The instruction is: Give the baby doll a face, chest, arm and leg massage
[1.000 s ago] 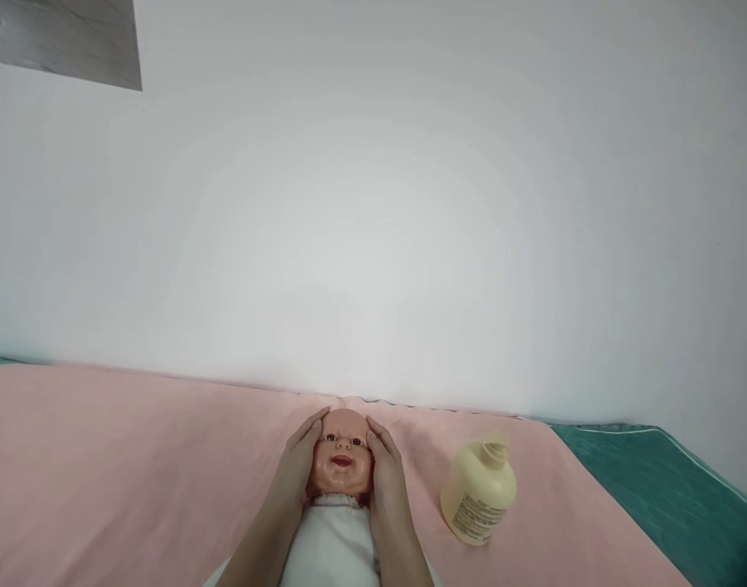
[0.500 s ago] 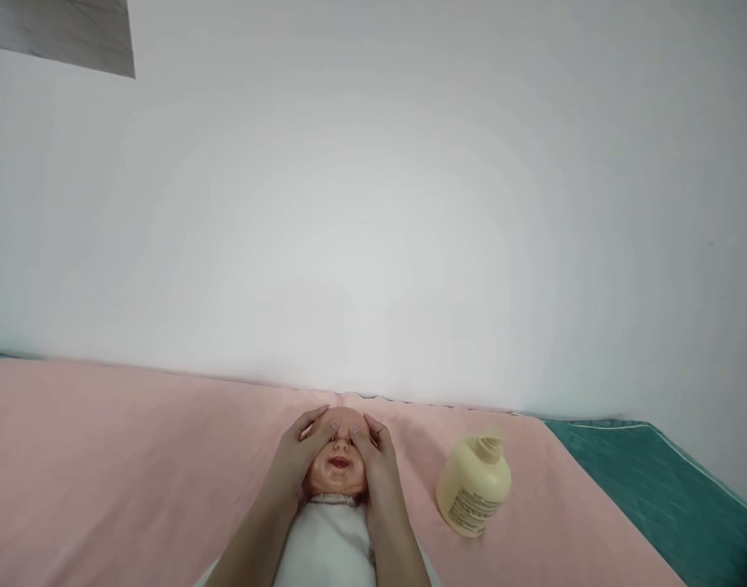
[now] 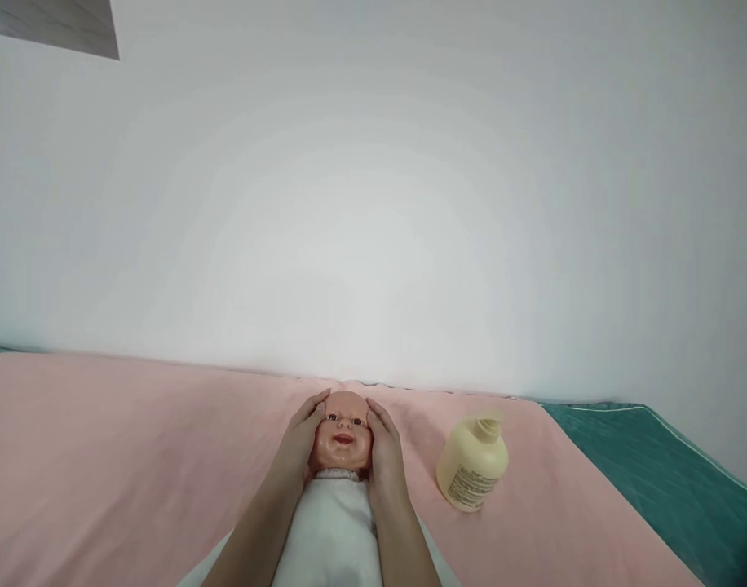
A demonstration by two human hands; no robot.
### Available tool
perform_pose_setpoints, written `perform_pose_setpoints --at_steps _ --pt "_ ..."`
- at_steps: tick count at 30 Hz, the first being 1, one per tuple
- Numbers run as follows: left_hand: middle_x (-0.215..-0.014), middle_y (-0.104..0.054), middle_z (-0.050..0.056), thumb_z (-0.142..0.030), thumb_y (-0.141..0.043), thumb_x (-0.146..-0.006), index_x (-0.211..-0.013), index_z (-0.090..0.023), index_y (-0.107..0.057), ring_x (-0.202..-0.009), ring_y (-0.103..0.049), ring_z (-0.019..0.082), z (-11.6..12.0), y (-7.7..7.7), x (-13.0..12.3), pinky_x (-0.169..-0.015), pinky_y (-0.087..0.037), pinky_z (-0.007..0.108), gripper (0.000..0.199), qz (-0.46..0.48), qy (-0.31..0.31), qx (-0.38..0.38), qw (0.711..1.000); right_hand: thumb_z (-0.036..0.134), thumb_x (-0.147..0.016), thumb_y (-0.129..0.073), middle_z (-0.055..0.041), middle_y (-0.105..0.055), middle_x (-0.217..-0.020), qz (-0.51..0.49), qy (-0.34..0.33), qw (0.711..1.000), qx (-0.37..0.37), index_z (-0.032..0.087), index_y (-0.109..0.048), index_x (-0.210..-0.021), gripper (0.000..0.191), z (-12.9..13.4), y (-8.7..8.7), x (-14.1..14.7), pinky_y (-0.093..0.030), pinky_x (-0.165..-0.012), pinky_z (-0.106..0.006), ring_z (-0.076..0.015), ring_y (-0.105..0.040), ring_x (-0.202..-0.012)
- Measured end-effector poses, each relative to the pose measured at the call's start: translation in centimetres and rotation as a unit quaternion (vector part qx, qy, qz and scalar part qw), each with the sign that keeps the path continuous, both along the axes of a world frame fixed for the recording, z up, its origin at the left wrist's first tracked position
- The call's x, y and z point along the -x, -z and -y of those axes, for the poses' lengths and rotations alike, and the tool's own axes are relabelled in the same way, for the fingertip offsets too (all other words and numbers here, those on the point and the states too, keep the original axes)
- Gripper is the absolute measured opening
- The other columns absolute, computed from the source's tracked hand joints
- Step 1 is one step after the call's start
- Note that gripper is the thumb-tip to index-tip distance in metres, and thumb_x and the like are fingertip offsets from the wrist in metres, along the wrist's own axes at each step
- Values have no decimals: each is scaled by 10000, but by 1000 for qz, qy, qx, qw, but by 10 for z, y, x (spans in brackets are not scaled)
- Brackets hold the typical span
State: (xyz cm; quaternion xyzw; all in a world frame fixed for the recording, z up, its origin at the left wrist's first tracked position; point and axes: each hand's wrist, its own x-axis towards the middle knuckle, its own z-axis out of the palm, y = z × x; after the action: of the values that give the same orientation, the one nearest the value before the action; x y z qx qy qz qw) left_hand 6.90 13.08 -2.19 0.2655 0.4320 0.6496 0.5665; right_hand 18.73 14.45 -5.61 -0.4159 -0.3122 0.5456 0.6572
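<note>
A baby doll (image 3: 342, 444) with a hard, shiny head and a white cloth body lies on its back at the bottom middle, its head toward the wall. Cupped around the left side of its head is my left hand (image 3: 303, 436), thumb near the temple. My right hand (image 3: 384, 444) clasps the opposite side the same way, so the head sits between both palms. The doll's eyes and mouth show between my thumbs. Its arms and legs are hidden or out of view.
A pale yellow pump bottle (image 3: 472, 465) with a printed label stands to the right of the doll. Beneath everything lies a pink cloth (image 3: 134, 456), with a green cover (image 3: 648, 481) showing at the right. A white wall (image 3: 373, 204) rises behind.
Both thumbs have slid outward from the doll's brow and eyes to the sides of its head, uncovering the eyes. The camera view has shifted slightly.
</note>
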Motion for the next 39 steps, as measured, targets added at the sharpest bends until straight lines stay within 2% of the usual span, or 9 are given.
perform_pose_setpoints --at_steps 6,13,17,22,28,32,35,39 --pt "-1018 -682 109 -454 -763 -645 -977 -155 -635 -919 -654 237 4 -5 -1 -801 -529 336 465 -4 30 -12 999 462 -687 -738 -77 -673 -1104 13 -4 1000 -5 205 -643 -1069 470 5 -5 3 -536 -822 -353 -292 -619 -1037" --pt "-990 -672 115 -373 -857 -556 -1064 -150 -604 -817 -666 220 5 -5 3 -737 -541 337 609 -39 35 25 998 371 -622 -800 -75 -661 -1100 50 7 999 7 202 -629 -1064 503 6 -5 2 -525 -813 -325 -281 -606 -1037" --pt "-966 -676 105 -399 -843 -578 -1035 -143 -624 -782 -663 199 4 -3 4 -704 -539 312 568 -43 27 25 998 372 -652 -768 -69 -662 -1093 55 11 998 10 209 -632 -1058 458 6 -4 2 -526 -801 -326 -278 -609 -1030" --pt "-970 -689 93 -430 -814 -612 -1010 -158 -646 -845 -665 204 1 2 3 -725 -539 296 510 -21 25 9 999 404 -672 -738 -69 -669 -1076 46 17 999 6 211 -638 -1033 422 4 -5 4 -527 -802 -334 -278 -612 -1021" --pt "-1099 -677 104 -390 -735 -710 -1052 -183 -658 -930 -659 214 0 4 2 -814 -531 326 407 0 12 10 1000 385 -667 -701 -70 -676 -1092 23 2 1000 -7 215 -665 -1029 402 2 -2 0 -537 -796 -360 -288 -625 -1008" --pt "-1139 -660 108 -350 -676 -765 -1052 -180 -655 -952 -650 208 1 1 2 -807 -531 316 335 -2 7 17 1000 377 -650 -694 -59 -687 -1072 14 1 1000 -9 224 -686 -998 381 1 0 -1 -537 -799 -357 -285 -627 -1009" --pt "-1078 -673 91 -386 -710 -730 -986 -171 -653 -942 -646 205 4 -3 0 -801 -527 294 339 -8 15 2 1000 417 -676 -695 -61 -686 -1073 15 2 1000 -12 218 -679 -999 380 2 -2 1 -531 -820 -350 -278 -623 -1021" --pt "-981 -683 100 -467 -756 -671 -956 -154 -636 -903 -657 222 8 -10 -1 -774 -532 300 440 -29 31 -13 999 476 -693 -738 -82 -672 -1095 28 -3 1000 -6 201 -639 -1065 473 6 -6 3 -537 -805 -355 -287 -628 -1010"
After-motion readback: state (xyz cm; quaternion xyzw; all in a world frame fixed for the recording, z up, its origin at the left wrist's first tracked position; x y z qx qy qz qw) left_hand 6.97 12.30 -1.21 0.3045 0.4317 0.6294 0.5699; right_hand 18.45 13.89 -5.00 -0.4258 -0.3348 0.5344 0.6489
